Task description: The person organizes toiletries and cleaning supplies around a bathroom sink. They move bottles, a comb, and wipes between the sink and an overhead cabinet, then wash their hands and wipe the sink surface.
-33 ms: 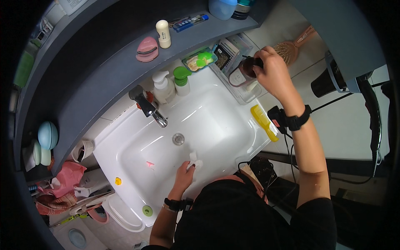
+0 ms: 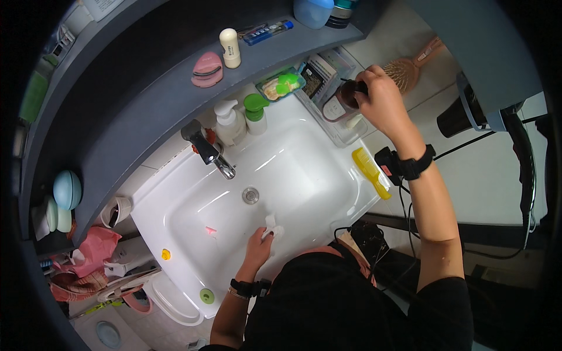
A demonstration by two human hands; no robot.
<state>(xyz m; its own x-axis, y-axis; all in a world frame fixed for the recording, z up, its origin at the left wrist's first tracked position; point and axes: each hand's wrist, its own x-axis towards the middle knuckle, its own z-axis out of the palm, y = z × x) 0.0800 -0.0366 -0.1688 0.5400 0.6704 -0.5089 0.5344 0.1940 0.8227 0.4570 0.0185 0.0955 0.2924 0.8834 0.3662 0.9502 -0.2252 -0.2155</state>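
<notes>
Over the near part of the white sink (image 2: 304,175), my left hand (image 2: 257,248) is closed on a crumpled white tissue (image 2: 273,227). My right hand (image 2: 380,99) reaches to the far right corner, its fingers closed around the dark top of a bottle (image 2: 335,110) with a pale label. That bottle is in or over a clear plastic organizer (image 2: 342,139); its base is hard to make out. Below the organizer, a yellow comb (image 2: 370,172) rests on the sink rim. A small pink piece (image 2: 211,230) lies in the basin, left of my left hand.
A black and chrome faucet (image 2: 209,149) rises at the back beside a white pump bottle (image 2: 230,123) and a green-topped one (image 2: 255,114). A grey shelf (image 2: 146,111) curves above them. A pink hairbrush (image 2: 404,71) is beyond my right hand; a hair dryer (image 2: 518,140) hangs at right.
</notes>
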